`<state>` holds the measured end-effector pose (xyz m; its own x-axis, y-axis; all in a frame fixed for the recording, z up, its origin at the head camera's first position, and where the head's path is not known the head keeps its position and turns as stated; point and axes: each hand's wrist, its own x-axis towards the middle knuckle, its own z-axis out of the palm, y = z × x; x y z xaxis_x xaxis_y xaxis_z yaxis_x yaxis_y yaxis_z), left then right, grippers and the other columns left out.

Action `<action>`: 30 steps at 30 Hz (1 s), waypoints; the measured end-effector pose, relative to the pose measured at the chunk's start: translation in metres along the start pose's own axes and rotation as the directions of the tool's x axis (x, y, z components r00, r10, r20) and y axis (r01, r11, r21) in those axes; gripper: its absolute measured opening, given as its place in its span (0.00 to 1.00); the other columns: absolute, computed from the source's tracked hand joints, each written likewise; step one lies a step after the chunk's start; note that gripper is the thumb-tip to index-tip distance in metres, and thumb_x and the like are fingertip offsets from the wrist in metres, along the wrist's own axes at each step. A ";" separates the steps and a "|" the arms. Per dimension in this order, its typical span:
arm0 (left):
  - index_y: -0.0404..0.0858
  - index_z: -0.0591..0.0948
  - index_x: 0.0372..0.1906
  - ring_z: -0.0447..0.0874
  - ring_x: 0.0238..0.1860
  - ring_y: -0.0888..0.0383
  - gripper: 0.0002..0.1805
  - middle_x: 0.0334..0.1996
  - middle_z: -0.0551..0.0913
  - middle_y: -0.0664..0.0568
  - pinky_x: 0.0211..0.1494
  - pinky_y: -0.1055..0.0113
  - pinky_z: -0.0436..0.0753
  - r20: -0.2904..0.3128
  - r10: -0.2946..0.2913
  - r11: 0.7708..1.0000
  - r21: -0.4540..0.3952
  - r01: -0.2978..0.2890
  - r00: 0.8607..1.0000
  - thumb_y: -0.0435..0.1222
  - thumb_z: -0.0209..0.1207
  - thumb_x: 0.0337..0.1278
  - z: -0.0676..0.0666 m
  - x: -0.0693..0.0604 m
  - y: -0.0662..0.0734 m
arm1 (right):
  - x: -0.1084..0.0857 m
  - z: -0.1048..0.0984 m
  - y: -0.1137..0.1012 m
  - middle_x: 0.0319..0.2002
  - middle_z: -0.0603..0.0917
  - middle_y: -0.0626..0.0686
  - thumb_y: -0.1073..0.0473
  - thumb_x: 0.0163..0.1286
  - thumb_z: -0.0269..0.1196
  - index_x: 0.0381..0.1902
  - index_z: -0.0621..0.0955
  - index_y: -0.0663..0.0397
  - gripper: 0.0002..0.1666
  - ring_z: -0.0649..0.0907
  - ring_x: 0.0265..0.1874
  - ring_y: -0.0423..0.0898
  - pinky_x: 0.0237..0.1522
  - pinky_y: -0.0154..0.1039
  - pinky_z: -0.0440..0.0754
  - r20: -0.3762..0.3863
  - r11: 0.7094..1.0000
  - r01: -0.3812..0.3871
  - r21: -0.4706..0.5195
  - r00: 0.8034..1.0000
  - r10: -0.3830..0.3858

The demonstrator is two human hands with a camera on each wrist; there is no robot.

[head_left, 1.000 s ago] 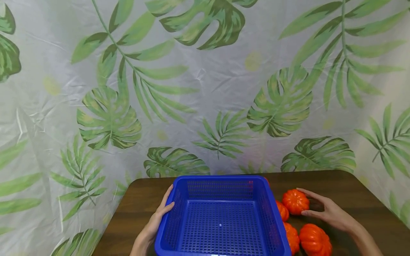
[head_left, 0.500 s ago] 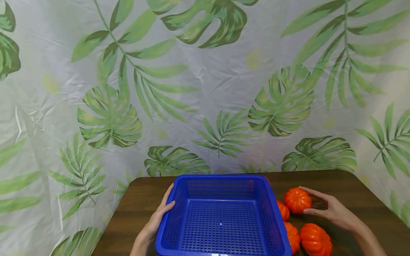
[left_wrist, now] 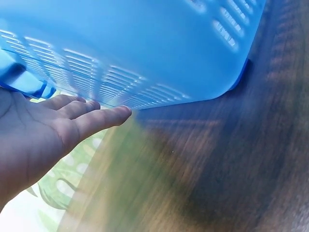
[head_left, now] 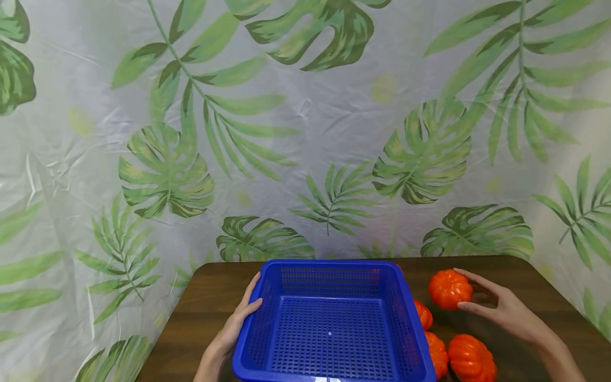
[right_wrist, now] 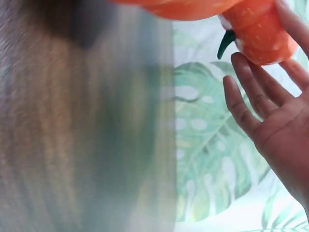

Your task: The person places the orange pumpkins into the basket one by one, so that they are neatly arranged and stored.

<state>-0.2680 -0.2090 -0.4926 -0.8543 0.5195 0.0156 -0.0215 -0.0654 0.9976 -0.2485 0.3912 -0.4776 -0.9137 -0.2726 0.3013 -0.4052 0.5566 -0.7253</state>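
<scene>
A blue plastic basket [head_left: 329,323] with slotted walls stands on the table. My left hand [head_left: 234,324] holds its left side, thumb over the rim and fingers along the outside; the left wrist view shows those fingers [left_wrist: 94,121] against the outer wall. Between thumb and fingertips, my right hand [head_left: 507,310] pinches an orange ribbed pumpkin [head_left: 450,289], right of the basket and apparently just off the tabletop. In the right wrist view, the pumpkin [right_wrist: 260,34] shows a dark green stem, and the hand [right_wrist: 275,111] has its palm facing the camera.
Several more pumpkins [head_left: 471,358] lie along the basket's right side, partly hidden by its wall. The dark wooden table [head_left: 191,318] ends at the back near a leaf-patterned curtain [head_left: 334,132].
My right hand has moved the pumpkin a little up and to the right in the head view. My left hand and the basket stay almost in place.
</scene>
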 end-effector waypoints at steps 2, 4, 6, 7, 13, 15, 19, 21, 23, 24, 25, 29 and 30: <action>0.62 0.29 0.83 0.49 0.81 0.41 0.36 0.85 0.31 0.47 0.71 0.56 0.71 -0.002 0.002 1.000 0.000 -0.002 1.000 0.44 0.33 0.86 0.000 0.000 0.000 | 0.001 -0.002 -0.006 0.63 0.71 0.18 0.66 0.71 0.67 0.80 0.64 0.55 0.43 0.83 0.51 0.28 0.43 0.31 0.85 0.002 1.000 0.016 0.006 1.000 -0.016; 0.62 0.29 0.83 0.49 0.81 0.40 0.36 0.85 0.31 0.47 0.71 0.57 0.71 -0.006 0.002 1.000 0.001 -0.002 1.000 0.44 0.34 0.86 0.000 0.000 0.000 | 0.001 -0.003 -0.011 0.64 0.72 0.19 0.67 0.71 0.67 0.80 0.64 0.56 0.43 0.83 0.51 0.28 0.44 0.31 0.85 -0.001 0.999 0.032 0.006 0.999 -0.032; 0.62 0.29 0.83 0.49 0.81 0.39 0.36 0.85 0.31 0.46 0.70 0.58 0.71 -0.013 0.000 1.000 0.005 0.000 1.000 0.45 0.34 0.86 0.000 0.000 0.000 | 0.002 -0.004 -0.016 0.64 0.72 0.20 0.68 0.71 0.67 0.80 0.64 0.55 0.43 0.83 0.52 0.28 0.44 0.30 0.85 -0.007 0.999 0.042 -0.004 0.999 -0.042; 0.62 0.29 0.83 0.48 0.81 0.39 0.36 0.85 0.31 0.46 0.70 0.58 0.71 -0.016 -0.001 1.000 0.003 0.001 1.000 0.45 0.34 0.86 0.000 0.000 0.000 | 0.002 -0.005 -0.019 0.64 0.73 0.20 0.68 0.70 0.67 0.80 0.64 0.55 0.43 0.83 0.52 0.28 0.44 0.30 0.84 -0.010 0.999 0.049 -0.011 0.999 -0.049; 0.62 0.30 0.83 0.48 0.81 0.39 0.36 0.85 0.31 0.46 0.70 0.59 0.71 -0.029 -0.006 1.000 -0.010 0.006 1.000 0.44 0.35 0.86 0.001 0.000 0.000 | 0.005 -0.003 -0.036 0.63 0.76 0.23 0.69 0.71 0.65 0.80 0.65 0.54 0.42 0.82 0.52 0.29 0.45 0.31 0.84 0.003 0.996 0.088 -0.023 0.996 -0.088; 0.62 0.30 0.83 0.49 0.81 0.40 0.36 0.85 0.32 0.46 0.70 0.59 0.71 -0.030 -0.008 1.000 -0.013 0.008 1.000 0.44 0.35 0.86 0.001 0.000 0.000 | 0.006 -0.001 -0.044 0.63 0.76 0.24 0.70 0.71 0.65 0.80 0.64 0.54 0.42 0.82 0.53 0.28 0.44 0.31 0.85 0.005 0.995 0.100 -0.008 0.995 -0.100; 0.62 0.30 0.83 0.50 0.81 0.40 0.37 0.85 0.32 0.46 0.70 0.59 0.72 -0.032 -0.009 1.000 -0.016 0.009 0.999 0.44 0.35 0.86 0.002 0.001 0.000 | 0.006 0.002 -0.060 0.65 0.76 0.27 0.71 0.71 0.64 0.80 0.64 0.53 0.42 0.80 0.55 0.27 0.45 0.30 0.84 -0.001 0.993 0.119 -0.002 0.993 -0.119; 0.61 0.30 0.83 0.49 0.81 0.40 0.37 0.85 0.32 0.46 0.70 0.59 0.72 -0.031 -0.008 1.000 -0.012 0.008 0.999 0.44 0.36 0.86 0.002 0.001 0.000 | 0.006 0.004 -0.066 0.67 0.75 0.29 0.70 0.71 0.65 0.80 0.64 0.51 0.42 0.79 0.56 0.27 0.47 0.29 0.82 -0.003 0.993 0.119 -0.023 0.993 -0.119; 0.61 0.30 0.83 0.47 0.81 0.39 0.37 0.85 0.31 0.46 0.70 0.60 0.72 -0.028 -0.008 1.000 -0.010 0.007 1.000 0.44 0.36 0.86 0.003 0.001 -0.001 | 0.007 0.006 -0.073 0.67 0.75 0.29 0.68 0.72 0.65 0.80 0.65 0.47 0.43 0.78 0.57 0.26 0.48 0.28 0.81 0.004 0.994 0.104 -0.040 0.995 -0.104; 0.61 0.30 0.83 0.47 0.81 0.39 0.37 0.85 0.31 0.46 0.70 0.60 0.72 -0.027 -0.008 1.000 -0.010 0.007 1.000 0.44 0.36 0.86 0.003 0.001 -0.001 | 0.007 0.007 -0.076 0.66 0.76 0.30 0.67 0.72 0.65 0.80 0.64 0.46 0.42 0.78 0.57 0.26 0.48 0.28 0.81 0.010 0.994 0.100 -0.053 0.995 -0.099; 0.61 0.30 0.83 0.46 0.81 0.39 0.37 0.85 0.31 0.47 0.70 0.60 0.73 -0.027 -0.007 1.000 -0.009 0.006 1.000 0.44 0.36 0.86 0.002 0.001 -0.001 | 0.009 0.008 -0.079 0.66 0.76 0.30 0.66 0.72 0.66 0.80 0.65 0.44 0.42 0.78 0.57 0.26 0.49 0.28 0.81 0.013 0.994 0.090 -0.061 0.996 -0.090; 0.62 0.30 0.83 0.46 0.81 0.38 0.37 0.85 0.31 0.47 0.70 0.59 0.72 -0.034 0.000 1.000 -0.012 0.000 0.999 0.44 0.35 0.86 0.002 0.000 -0.001 | 0.018 0.012 -0.092 0.64 0.78 0.33 0.61 0.73 0.66 0.80 0.64 0.39 0.42 0.77 0.58 0.24 0.48 0.29 0.81 0.040 0.991 0.089 -0.101 0.996 -0.085; 0.62 0.30 0.83 0.46 0.81 0.38 0.37 0.85 0.32 0.46 0.69 0.59 0.72 -0.034 0.001 1.000 -0.011 -0.002 0.999 0.44 0.35 0.86 0.001 0.000 -0.001 | 0.021 0.013 -0.095 0.63 0.79 0.35 0.61 0.73 0.67 0.80 0.65 0.38 0.41 0.77 0.57 0.24 0.48 0.29 0.81 0.041 0.990 0.090 -0.110 0.995 -0.086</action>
<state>-0.2674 -0.2076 -0.4939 -0.8714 0.4904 0.0146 -0.0260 -0.0759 0.9968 -0.2289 0.3227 -0.4101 -0.8735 -0.3517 0.3366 -0.4866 0.6125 -0.6229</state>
